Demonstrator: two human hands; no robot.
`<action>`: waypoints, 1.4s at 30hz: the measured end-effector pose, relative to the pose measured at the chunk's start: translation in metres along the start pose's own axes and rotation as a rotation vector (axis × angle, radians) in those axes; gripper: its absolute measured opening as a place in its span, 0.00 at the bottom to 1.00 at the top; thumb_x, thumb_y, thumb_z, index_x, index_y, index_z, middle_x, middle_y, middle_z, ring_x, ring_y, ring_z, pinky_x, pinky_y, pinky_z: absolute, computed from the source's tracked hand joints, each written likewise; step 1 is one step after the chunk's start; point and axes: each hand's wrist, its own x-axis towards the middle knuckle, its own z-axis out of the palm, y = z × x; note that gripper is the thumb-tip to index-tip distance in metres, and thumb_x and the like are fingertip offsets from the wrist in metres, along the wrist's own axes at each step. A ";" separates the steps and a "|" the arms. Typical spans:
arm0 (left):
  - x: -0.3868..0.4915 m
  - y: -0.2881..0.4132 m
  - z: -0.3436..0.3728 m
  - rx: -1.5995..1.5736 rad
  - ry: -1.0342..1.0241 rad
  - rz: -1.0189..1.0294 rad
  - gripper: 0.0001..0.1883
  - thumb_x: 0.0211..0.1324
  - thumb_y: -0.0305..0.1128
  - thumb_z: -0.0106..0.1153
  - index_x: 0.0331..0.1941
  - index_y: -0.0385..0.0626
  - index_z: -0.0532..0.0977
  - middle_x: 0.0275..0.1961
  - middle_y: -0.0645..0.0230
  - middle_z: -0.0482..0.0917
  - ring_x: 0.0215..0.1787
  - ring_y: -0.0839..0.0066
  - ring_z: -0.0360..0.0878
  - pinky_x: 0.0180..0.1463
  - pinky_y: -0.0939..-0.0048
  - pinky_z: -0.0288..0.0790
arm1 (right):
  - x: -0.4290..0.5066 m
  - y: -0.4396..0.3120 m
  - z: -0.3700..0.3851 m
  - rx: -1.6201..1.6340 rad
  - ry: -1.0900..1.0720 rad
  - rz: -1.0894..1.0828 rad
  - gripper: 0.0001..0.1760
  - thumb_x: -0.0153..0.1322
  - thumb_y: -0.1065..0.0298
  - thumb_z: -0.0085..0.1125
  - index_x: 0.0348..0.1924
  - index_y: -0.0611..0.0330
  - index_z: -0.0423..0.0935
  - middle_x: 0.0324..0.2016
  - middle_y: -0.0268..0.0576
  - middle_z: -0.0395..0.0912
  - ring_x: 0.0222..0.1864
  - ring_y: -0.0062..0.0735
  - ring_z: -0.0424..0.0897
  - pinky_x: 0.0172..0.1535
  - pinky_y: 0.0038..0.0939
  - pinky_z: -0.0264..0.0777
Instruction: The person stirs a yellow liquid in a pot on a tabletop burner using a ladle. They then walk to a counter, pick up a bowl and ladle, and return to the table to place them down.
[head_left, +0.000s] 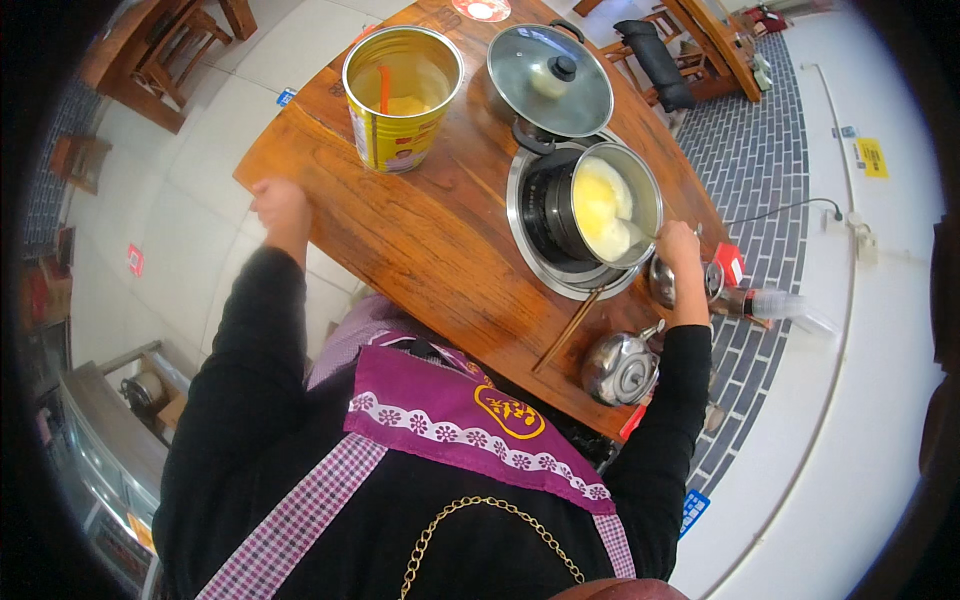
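A metal pot holds pale liquid with a yellow mass in it. It stands over a black cooktop with a round metal rim set into the wooden table. My right hand is at the pot's near right rim, closed around the handle of a metal spoon or ladle that dips into the liquid. Beside the table's left corner, my left hand is raised with its fingers curled. It is blurred, and nothing shows in it.
A yellow tin with an orange handle inside and a lidded pot stand farther back. Chopsticks, a metal kettle, a second metal vessel and stacked plastic cups lie to the right.
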 end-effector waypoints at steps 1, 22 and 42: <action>0.000 0.000 0.001 -0.005 0.002 -0.004 0.30 0.64 0.53 0.32 0.46 0.36 0.71 0.47 0.47 0.79 0.50 0.48 0.78 0.52 0.48 0.70 | 0.001 0.008 -0.004 0.045 -0.058 -0.012 0.11 0.61 0.65 0.56 0.27 0.63 0.83 0.28 0.59 0.80 0.34 0.56 0.81 0.39 0.50 0.76; 0.056 -0.022 0.067 -0.001 0.327 -0.008 0.25 0.61 0.55 0.40 0.28 0.46 0.78 0.29 0.58 0.82 0.32 0.55 0.82 0.34 0.51 0.75 | -0.038 -0.050 0.065 1.827 -0.200 0.714 0.13 0.69 0.68 0.59 0.44 0.67 0.79 0.15 0.29 0.69 0.14 0.14 0.61 0.17 0.17 0.50; 0.022 -0.010 0.029 -0.074 0.044 -0.038 0.28 0.63 0.52 0.35 0.43 0.38 0.76 0.43 0.52 0.81 0.46 0.52 0.80 0.50 0.51 0.72 | -0.123 -0.015 -0.014 1.699 0.591 0.636 0.15 0.69 0.72 0.60 0.48 0.69 0.78 0.24 0.28 0.74 0.21 0.12 0.66 0.23 0.13 0.58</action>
